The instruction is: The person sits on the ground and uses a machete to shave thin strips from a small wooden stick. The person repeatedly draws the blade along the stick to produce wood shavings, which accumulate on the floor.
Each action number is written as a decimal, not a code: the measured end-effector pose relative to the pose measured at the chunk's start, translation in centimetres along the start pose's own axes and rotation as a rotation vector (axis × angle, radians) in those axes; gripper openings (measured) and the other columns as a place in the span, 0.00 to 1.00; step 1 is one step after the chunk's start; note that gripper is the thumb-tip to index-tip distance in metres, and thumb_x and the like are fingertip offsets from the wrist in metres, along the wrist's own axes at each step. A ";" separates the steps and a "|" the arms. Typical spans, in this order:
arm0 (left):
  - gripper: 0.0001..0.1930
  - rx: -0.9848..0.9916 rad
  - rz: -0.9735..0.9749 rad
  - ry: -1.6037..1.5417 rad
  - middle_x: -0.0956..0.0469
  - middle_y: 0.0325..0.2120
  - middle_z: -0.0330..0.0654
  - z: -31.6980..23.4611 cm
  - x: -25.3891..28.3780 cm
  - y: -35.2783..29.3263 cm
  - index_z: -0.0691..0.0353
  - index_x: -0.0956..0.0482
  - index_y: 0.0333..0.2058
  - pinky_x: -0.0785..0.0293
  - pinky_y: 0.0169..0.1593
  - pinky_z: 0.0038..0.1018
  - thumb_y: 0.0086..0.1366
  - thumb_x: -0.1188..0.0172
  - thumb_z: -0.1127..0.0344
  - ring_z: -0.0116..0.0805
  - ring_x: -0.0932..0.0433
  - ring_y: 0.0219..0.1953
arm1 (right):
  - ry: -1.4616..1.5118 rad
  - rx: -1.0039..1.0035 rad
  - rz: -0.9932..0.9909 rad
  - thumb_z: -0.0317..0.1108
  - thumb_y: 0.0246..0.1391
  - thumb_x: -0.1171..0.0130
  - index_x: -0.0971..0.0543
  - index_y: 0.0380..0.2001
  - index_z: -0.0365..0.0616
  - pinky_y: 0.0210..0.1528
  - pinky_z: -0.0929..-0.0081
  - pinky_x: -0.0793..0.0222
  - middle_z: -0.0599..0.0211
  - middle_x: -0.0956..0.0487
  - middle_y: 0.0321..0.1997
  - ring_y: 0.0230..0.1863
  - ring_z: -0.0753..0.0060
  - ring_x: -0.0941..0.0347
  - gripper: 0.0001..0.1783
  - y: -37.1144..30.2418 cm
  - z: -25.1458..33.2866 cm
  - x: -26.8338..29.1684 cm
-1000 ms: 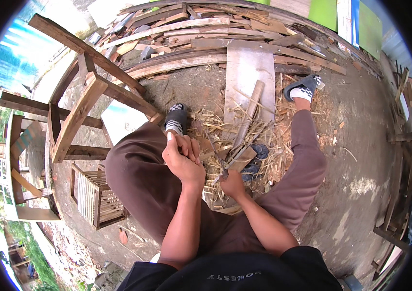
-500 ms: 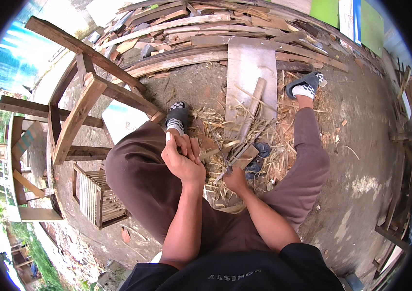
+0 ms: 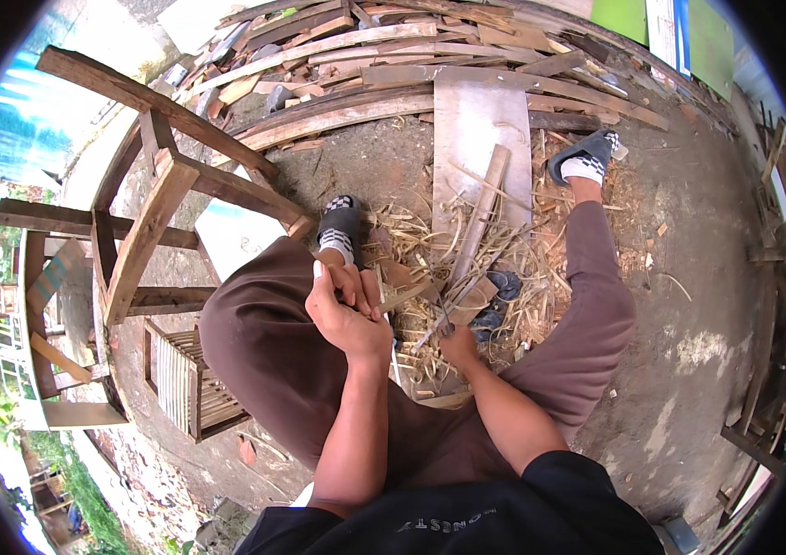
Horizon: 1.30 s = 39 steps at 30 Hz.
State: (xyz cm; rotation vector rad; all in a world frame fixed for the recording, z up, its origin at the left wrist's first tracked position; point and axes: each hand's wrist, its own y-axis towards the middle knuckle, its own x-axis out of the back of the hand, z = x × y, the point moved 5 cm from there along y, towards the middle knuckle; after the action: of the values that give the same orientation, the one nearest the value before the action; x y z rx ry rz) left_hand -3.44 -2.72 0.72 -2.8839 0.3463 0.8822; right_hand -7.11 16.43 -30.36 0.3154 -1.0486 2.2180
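My left hand is closed over my left knee, its fingers curled around the end of a pale thin wooden strip. The strip points right, toward my other hand. Low between my legs, my right hand is closed around what looks like a knife with a narrow dark blade; its handle is mostly hidden in my fist. The blade lies close to the strip's far end, and I cannot tell whether they touch. Curled shavings and slivers cover the ground below, with a dark cloth-like bundle among them.
A flat board bearing a long wooden piece lies ahead. Behind it is a pile of planks. To my left are a wooden frame and a slatted crate. My slippered feet flank the shavings.
My right hand has shifted slightly right and down, and the blade has swung from pointing up and left to a shorter, blurred view. My left hand stays nearly in place, still closed.
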 end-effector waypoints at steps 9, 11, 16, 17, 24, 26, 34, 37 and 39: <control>0.27 0.032 0.000 0.019 0.47 0.11 0.32 -0.3 0.8 0.1 0.55 0.43 0.15 0.52 0.13 0.20 0.76 0.56 0.55 0.21 0.52 0.10 | 0.167 0.264 0.122 0.35 0.52 0.34 0.22 0.27 0.32 0.33 0.57 0.30 0.45 0.21 0.24 0.29 0.44 0.22 0.14 -3.5 10.5 2.8; 0.26 0.060 0.009 -0.029 0.47 0.12 0.31 -0.1 0.6 0.4 0.55 0.43 0.16 0.51 0.14 0.20 0.76 0.56 0.55 0.20 0.52 0.10 | 0.083 0.158 0.015 0.34 0.51 0.35 0.22 0.28 0.32 0.35 0.56 0.28 0.42 0.21 0.24 0.32 0.40 0.21 0.13 -1.2 6.2 0.6; 0.26 0.078 0.028 -0.013 0.47 0.12 0.31 0.2 0.9 0.9 0.54 0.43 0.16 0.52 0.14 0.20 0.76 0.57 0.54 0.20 0.53 0.10 | 0.100 0.160 0.027 0.34 0.52 0.35 0.22 0.26 0.33 0.33 0.58 0.29 0.45 0.21 0.24 0.29 0.44 0.22 0.13 -0.4 4.0 0.3; 0.27 0.078 0.027 -0.013 0.47 0.11 0.32 0.0 0.9 1.1 0.54 0.43 0.16 0.52 0.15 0.20 0.76 0.57 0.54 0.21 0.53 0.09 | 0.126 0.242 0.024 0.34 0.52 0.35 0.23 0.26 0.33 0.32 0.58 0.30 0.47 0.22 0.23 0.27 0.46 0.22 0.13 -1.6 6.5 1.3; 0.27 0.131 0.041 -0.050 0.46 0.09 0.32 -0.2 0.6 1.4 0.54 0.43 0.15 0.53 0.16 0.21 0.76 0.56 0.53 0.22 0.54 0.08 | 0.083 0.142 0.064 0.34 0.52 0.38 0.22 0.27 0.32 0.32 0.56 0.30 0.44 0.22 0.23 0.28 0.43 0.22 0.13 -1.1 5.4 1.4; 0.27 0.112 0.018 -0.021 0.46 0.09 0.32 -0.2 0.6 1.3 0.54 0.42 0.15 0.53 0.15 0.21 0.76 0.56 0.53 0.22 0.54 0.08 | 0.055 0.069 0.142 0.35 0.53 0.40 0.22 0.27 0.32 0.33 0.53 0.30 0.42 0.22 0.23 0.30 0.41 0.21 0.13 -1.4 6.3 1.7; 0.28 0.112 -0.032 -0.056 0.47 0.11 0.31 -0.5 1.4 2.5 0.53 0.44 0.15 0.54 0.14 0.20 0.76 0.56 0.50 0.22 0.53 0.09 | 0.179 0.290 0.080 0.33 0.54 0.38 0.25 0.25 0.33 0.25 0.61 0.37 0.54 0.28 0.15 0.17 0.62 0.33 0.13 -3.4 7.7 1.8; 0.28 0.105 -0.020 -0.061 0.47 0.10 0.32 -0.7 1.5 2.6 0.54 0.44 0.15 0.54 0.16 0.22 0.76 0.56 0.50 0.23 0.53 0.09 | 0.167 0.376 0.059 0.33 0.53 0.37 0.24 0.25 0.33 0.25 0.61 0.36 0.53 0.28 0.16 0.18 0.59 0.30 0.13 -3.8 8.9 2.1; 0.27 0.114 0.053 -0.009 0.47 0.09 0.33 -0.5 1.0 1.6 0.54 0.43 0.15 0.52 0.17 0.23 0.76 0.56 0.52 0.24 0.53 0.08 | 0.153 0.353 0.090 0.33 0.52 0.37 0.24 0.24 0.33 0.26 0.61 0.34 0.51 0.27 0.17 0.19 0.56 0.28 0.13 -6.0 10.5 3.1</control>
State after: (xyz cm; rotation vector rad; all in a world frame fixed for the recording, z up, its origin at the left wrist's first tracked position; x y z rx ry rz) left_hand -2.70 -4.55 0.53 -2.7775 0.4591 0.8534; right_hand -6.17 12.73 -18.47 0.2490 -0.5978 2.4633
